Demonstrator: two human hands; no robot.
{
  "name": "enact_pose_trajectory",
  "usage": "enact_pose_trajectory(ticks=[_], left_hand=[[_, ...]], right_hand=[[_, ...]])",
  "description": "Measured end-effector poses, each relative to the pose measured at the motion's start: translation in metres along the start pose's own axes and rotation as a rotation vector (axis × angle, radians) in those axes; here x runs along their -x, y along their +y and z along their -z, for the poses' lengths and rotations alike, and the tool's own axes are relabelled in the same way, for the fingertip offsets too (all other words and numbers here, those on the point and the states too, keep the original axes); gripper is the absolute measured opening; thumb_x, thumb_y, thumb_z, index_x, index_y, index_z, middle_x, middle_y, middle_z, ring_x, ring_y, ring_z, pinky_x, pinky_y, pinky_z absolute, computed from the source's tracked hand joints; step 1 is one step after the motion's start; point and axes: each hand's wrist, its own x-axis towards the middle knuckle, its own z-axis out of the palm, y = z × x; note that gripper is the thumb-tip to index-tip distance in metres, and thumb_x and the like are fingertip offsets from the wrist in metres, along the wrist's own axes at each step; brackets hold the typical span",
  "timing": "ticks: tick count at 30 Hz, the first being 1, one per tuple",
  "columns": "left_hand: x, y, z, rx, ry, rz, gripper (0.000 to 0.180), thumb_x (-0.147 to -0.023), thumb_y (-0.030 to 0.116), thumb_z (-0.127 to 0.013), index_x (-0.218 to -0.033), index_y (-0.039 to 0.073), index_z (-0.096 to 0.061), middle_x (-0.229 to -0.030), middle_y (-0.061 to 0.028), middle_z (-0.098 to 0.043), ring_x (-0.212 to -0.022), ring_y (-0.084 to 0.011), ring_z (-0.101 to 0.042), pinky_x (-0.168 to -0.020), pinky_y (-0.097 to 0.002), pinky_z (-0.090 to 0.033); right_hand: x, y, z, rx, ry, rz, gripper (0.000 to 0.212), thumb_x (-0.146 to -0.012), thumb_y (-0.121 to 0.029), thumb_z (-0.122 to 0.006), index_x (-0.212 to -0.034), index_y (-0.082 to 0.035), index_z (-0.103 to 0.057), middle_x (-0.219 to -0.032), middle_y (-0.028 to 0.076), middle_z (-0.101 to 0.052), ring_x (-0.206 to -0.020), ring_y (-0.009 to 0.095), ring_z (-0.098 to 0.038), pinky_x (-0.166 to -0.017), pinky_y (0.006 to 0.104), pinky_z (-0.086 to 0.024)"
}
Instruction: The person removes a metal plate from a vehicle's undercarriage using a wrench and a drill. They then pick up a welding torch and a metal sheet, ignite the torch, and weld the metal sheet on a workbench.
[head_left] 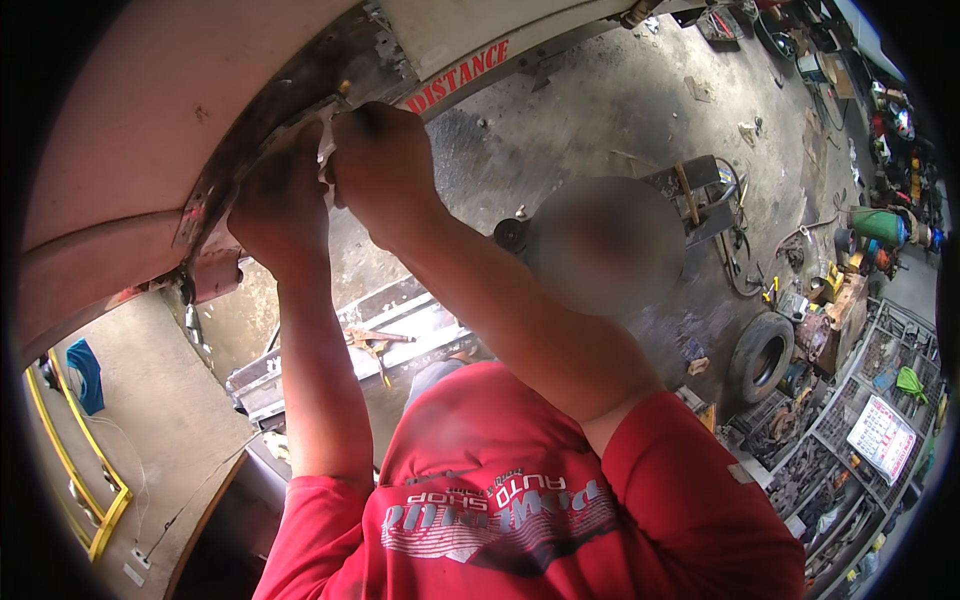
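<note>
Both my hands are raised at the dark, worn lower edge (pixel 345 60) of a pale vehicle body panel (pixel 170 110). My left hand (pixel 280 205) is closed at the edge, its fingertips in shadow. Close beside it on the right, my right hand (pixel 382 160) is closed too, with its fingers curled. Between them shows a thin, light, jagged strip (pixel 325 145), which looks like metal. My fingers hide most of what they grip. Below my hands, a pair of locking pliers (pixel 372 340) lies on a long silvery metal piece (pixel 415 318).
A blurred round patch (pixel 605 245) covers part of the stained floor (pixel 610 110). Right of it stand a dark strapped object (pixel 690 190) and a tire (pixel 762 355). A wire rack (pixel 835 430) and a green cylinder (pixel 878 225) line the right side. A yellow frame (pixel 115 500) lies lower left.
</note>
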Motion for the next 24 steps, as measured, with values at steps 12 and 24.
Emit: enact_pose_trajectory(ticks=[12,24], left_hand=[[-0.003,0.019,0.005,0.267,-0.013,0.361,0.032,-0.09,0.036,-0.083,-0.085,0.004,-0.084,-0.07,-0.0042,-0.078,-0.059,-0.0099,-0.071,-0.062,-0.0253,-0.053],[-0.008,0.023,0.01,0.299,-0.048,0.452,0.034,-0.087,0.034,-0.086,-0.081,0.001,-0.083,-0.068,-0.005,-0.077,-0.061,-0.0117,-0.071,-0.066,-0.0283,-0.055]], right_hand=[[0.004,0.002,0.001,0.359,0.049,0.256,0.016,-0.093,-0.007,-0.061,-0.083,0.002,-0.07,-0.084,0.021,-0.07,-0.075,0.034,-0.074,-0.065,0.0442,-0.058],[0.004,-0.012,0.0,0.153,0.145,0.063,0.029,-0.094,-0.017,-0.059,-0.076,0.003,-0.069,-0.079,0.027,-0.07,-0.079,0.046,-0.07,-0.072,0.0514,-0.055]])
